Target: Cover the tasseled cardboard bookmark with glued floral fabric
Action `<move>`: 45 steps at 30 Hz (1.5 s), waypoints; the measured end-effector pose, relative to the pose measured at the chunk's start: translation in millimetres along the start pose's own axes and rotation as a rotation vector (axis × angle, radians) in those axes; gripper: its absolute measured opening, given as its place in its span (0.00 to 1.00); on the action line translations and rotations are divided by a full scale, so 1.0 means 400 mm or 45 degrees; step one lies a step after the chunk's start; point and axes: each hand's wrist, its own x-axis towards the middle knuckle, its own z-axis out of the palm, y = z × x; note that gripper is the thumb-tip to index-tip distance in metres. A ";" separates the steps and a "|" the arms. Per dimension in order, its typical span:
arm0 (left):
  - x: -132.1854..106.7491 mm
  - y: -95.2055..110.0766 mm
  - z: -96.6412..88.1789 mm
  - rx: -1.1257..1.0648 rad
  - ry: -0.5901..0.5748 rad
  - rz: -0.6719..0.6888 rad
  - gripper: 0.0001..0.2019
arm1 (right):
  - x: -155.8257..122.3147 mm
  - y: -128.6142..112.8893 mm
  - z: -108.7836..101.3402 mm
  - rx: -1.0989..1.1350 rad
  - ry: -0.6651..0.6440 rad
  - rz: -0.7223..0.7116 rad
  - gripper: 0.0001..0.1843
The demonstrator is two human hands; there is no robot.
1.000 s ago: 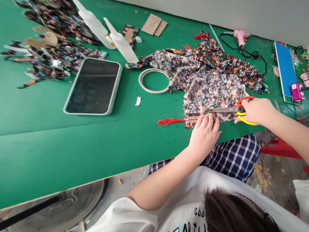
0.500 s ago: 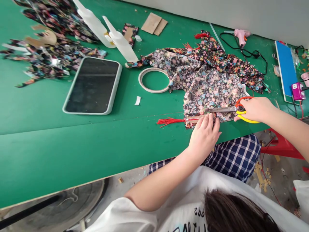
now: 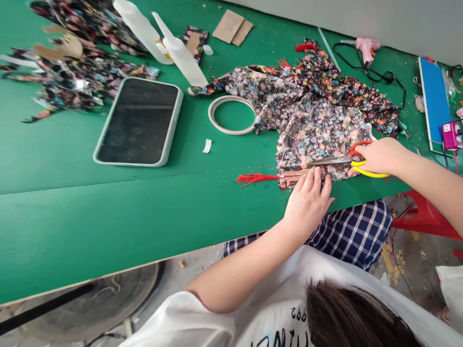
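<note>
A white short-sleeved shirt point(image 3: 206, 324) with black lettering point(image 3: 298, 314); navy checked bottoms point(image 3: 356, 233) with white lines, their cut unclear.

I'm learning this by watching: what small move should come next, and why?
Probably one snip along the brown strip: the right hand holds the scissors over the floral fabric beside it, and the left hand rests on strip and fabric.

Bright, even light; soft shadows; fabric scraps point(image 3: 108, 70) blurred (dark screen point(image 3: 139, 120) faintly reflective).

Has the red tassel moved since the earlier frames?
No: against the white scrap on the green table, the red tassel holds its place; only the view shifted.
</note>
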 end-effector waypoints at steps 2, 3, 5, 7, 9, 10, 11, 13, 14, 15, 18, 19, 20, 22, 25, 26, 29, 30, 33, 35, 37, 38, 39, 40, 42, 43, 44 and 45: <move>0.000 0.000 -0.001 -0.022 -0.010 -0.005 0.23 | 0.004 0.000 -0.002 -0.012 -0.018 -0.014 0.32; 0.001 0.000 -0.002 -0.029 -0.012 -0.006 0.23 | 0.005 0.000 -0.003 -0.027 -0.024 -0.020 0.31; 0.001 -0.001 -0.003 -0.033 -0.014 -0.005 0.23 | 0.007 0.001 -0.006 -0.071 -0.014 -0.022 0.30; 0.001 -0.001 -0.004 -0.023 -0.018 -0.003 0.23 | 0.007 0.002 -0.009 -0.120 0.014 -0.008 0.27; 0.001 -0.001 -0.004 -0.006 -0.023 -0.003 0.23 | 0.006 0.003 -0.009 -0.153 0.037 0.012 0.25; 0.001 -0.001 -0.004 0.002 -0.022 -0.003 0.23 | 0.006 0.002 -0.009 -0.160 0.047 0.021 0.25; 0.001 -0.001 -0.004 0.009 -0.019 -0.002 0.23 | 0.005 0.002 -0.007 -0.159 0.058 0.025 0.26; 0.001 -0.001 -0.004 0.015 -0.006 0.002 0.23 | 0.003 -0.001 -0.003 -0.145 0.076 0.021 0.29; 0.001 -0.002 -0.005 0.016 -0.001 0.003 0.23 | 0.002 -0.002 -0.001 -0.135 0.076 0.020 0.30; 0.001 -0.002 -0.005 0.016 0.001 0.004 0.23 | 0.001 -0.002 0.001 -0.124 0.069 0.021 0.32; 0.002 -0.002 -0.007 0.012 -0.012 0.004 0.23 | 0.001 0.001 0.001 -0.092 0.042 0.024 0.32; 0.002 -0.002 -0.008 0.011 -0.019 0.004 0.23 | 0.003 0.004 -0.001 -0.078 0.037 0.024 0.32; 0.003 -0.002 -0.008 0.010 -0.023 0.004 0.23 | 0.005 0.007 -0.004 -0.062 0.035 0.019 0.31; 0.003 -0.001 -0.008 0.009 -0.028 0.002 0.23 | 0.012 0.012 -0.012 -0.029 0.020 -0.011 0.31; 0.003 -0.001 -0.006 0.022 -0.017 -0.001 0.23 | 0.025 0.015 -0.029 0.025 -0.038 -0.081 0.33; 0.003 0.000 -0.006 0.029 -0.011 -0.001 0.23 | 0.029 0.015 -0.035 0.042 -0.060 -0.097 0.33; 0.004 0.000 -0.006 0.050 -0.010 0.002 0.23 | 0.038 0.013 -0.049 0.098 -0.102 -0.124 0.35; 0.004 0.000 -0.007 0.054 -0.013 0.002 0.23 | 0.039 0.012 -0.052 0.118 -0.111 -0.137 0.35; 0.003 0.001 -0.009 0.064 -0.013 0.003 0.23 | 0.043 0.009 -0.058 0.158 -0.133 -0.171 0.35; 0.003 0.001 -0.009 0.069 -0.009 0.004 0.23 | 0.047 0.006 -0.060 0.147 -0.137 -0.182 0.35; 0.003 0.001 -0.010 0.073 -0.007 0.007 0.23 | 0.051 0.002 -0.062 0.110 -0.144 -0.178 0.35; 0.003 0.001 -0.010 0.072 -0.009 0.010 0.23 | 0.053 -0.001 -0.063 0.090 -0.151 -0.169 0.34; 0.003 0.000 -0.009 0.071 -0.013 0.011 0.23 | 0.054 -0.003 -0.065 0.074 -0.160 -0.158 0.34; 0.004 0.000 -0.009 0.070 -0.018 0.011 0.23 | 0.055 -0.006 -0.066 0.062 -0.166 -0.147 0.33; 0.004 0.000 -0.008 0.069 -0.020 0.012 0.23 | 0.053 -0.009 -0.069 0.056 -0.169 -0.133 0.34; 0.004 0.000 -0.008 0.070 -0.017 0.012 0.23 | 0.051 -0.009 -0.070 0.059 -0.170 -0.130 0.34; 0.004 -0.001 -0.008 0.071 -0.013 0.012 0.23 | 0.049 -0.007 -0.069 0.060 -0.174 -0.125 0.35; 0.004 -0.001 -0.008 0.070 -0.014 0.012 0.23 | 0.046 -0.005 -0.067 0.061 -0.180 -0.118 0.36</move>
